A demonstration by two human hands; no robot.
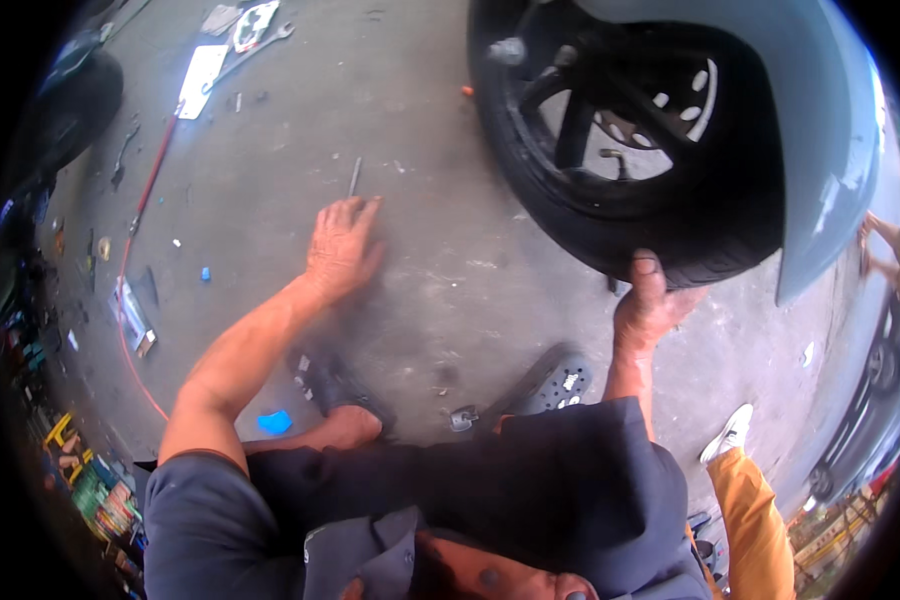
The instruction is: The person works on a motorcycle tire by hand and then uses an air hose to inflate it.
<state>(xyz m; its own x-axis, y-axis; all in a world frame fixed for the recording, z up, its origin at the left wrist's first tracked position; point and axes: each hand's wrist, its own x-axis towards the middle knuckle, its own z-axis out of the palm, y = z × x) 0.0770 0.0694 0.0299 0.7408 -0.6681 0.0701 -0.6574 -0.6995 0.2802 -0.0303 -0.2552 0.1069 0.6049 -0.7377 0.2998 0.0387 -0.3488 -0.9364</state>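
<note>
My left hand [344,243] is low over the floor on the left, its fingers stretched forward and slightly apart. Its fingertips reach the near end of a thin metal rod [356,176]; whether they press on it I cannot tell. On the right, my right hand [650,312] grips the lower edge of a black scooter-type wheel [590,225], thumb against the tyre and fingers partly hidden. The wheel has dark spokes and a brake disc with holes, and a glossy grey-blue fender [830,150] curves over it.
Far left lie a wrench [260,55], a white card [202,80] and a red cable [157,165]. A blue scrap [274,422] is beside my shoe [345,385]. Another person's orange trouser leg [752,510] is at lower right. Parked vehicles [875,400] line the right edge.
</note>
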